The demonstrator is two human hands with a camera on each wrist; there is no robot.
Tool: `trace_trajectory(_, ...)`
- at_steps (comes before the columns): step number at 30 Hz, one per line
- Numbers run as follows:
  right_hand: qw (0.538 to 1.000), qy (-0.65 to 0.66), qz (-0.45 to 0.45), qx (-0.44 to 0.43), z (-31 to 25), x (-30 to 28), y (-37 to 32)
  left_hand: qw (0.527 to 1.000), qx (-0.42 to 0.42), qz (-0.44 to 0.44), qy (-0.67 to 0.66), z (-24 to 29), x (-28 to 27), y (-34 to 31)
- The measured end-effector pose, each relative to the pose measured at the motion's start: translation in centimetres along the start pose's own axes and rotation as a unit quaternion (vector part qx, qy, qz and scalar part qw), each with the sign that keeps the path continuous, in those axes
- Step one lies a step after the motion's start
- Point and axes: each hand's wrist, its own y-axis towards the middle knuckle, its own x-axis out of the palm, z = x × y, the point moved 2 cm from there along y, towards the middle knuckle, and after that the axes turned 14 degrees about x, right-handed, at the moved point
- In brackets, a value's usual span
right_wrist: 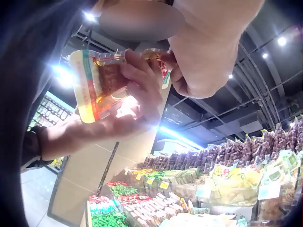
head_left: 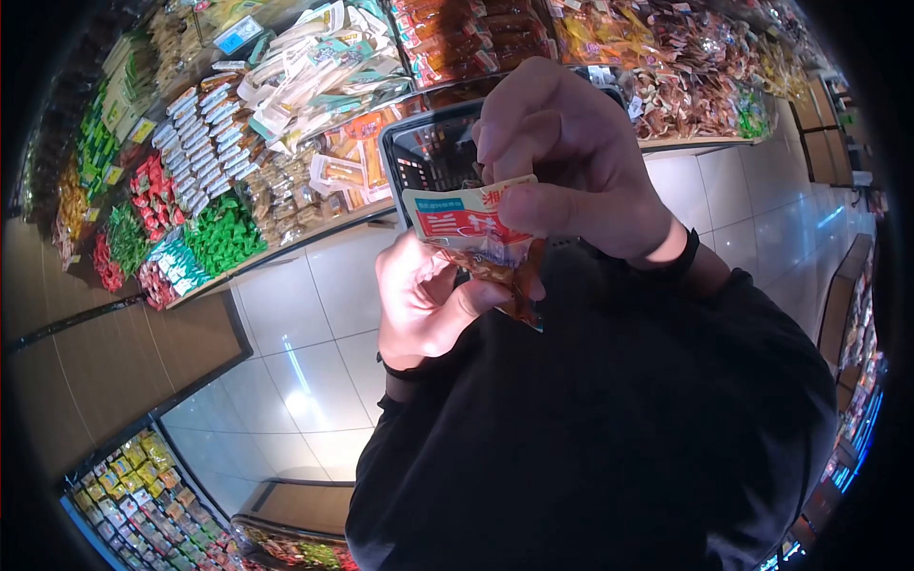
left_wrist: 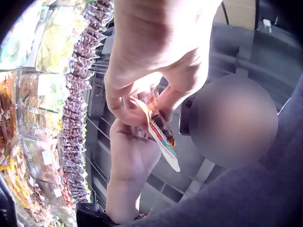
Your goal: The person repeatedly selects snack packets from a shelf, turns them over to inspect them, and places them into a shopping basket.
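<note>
— What do the two hands hold?

— Both hold one small plastic snack packet (head_left: pixel 471 228), white and red at the top with a thin teal border, and clear lower down, where brown, oily food shows through. It is up in the air, close in front of the person's chest and between the two hands.

— How does the right hand grip it?

— The right hand (head_left: pixel 562 143) is above. It pinches the printed top edge between the thumb and the curled fingers.

— And the left hand?

— The left hand (head_left: pixel 419 305) is below. Its fingers are curled round the clear lower part and its thumb presses on the front. The two hands are almost touching.

— What is around them?

— Just behind the hands I see a black plastic basket (head_left: pixel 428 157). Further back stand long display shelves (head_left: pixel 238 143) full of packets in green, red, white and orange. Under all this is a pale, shiny tiled floor (head_left: pixel 295 362). The person wears a black top (head_left: pixel 619 409), and each wrist has a dark band.
</note>
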Motion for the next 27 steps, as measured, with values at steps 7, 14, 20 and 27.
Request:
trace_trajectory(7, 1.000, 0.005, -0.014, -0.019, 0.1, 0.2, 0.3, 0.999, 0.017, -0.026, -0.022, -0.3, -0.3, 0.1)
trace_trajectory(14, 1.000, 0.015, -0.015, -0.018, 0.1, 0.3, 0.3, 0.999, 0.012, -0.031, -0.023, -0.1, -0.3, 0.2)
trace_trajectory(20, 1.000, 0.025, 0.001, -0.013, 0.3, 0.3, 0.4, 0.998, 0.013, -0.050, -0.047, 0.0, -0.2, 0.5)
trace_trajectory(27, 0.999, 0.036, 0.021, -0.001, 0.6, 0.1, 0.6, 0.996, -0.040, 0.070, 0.030, 0.4, 1.2, 0.7)
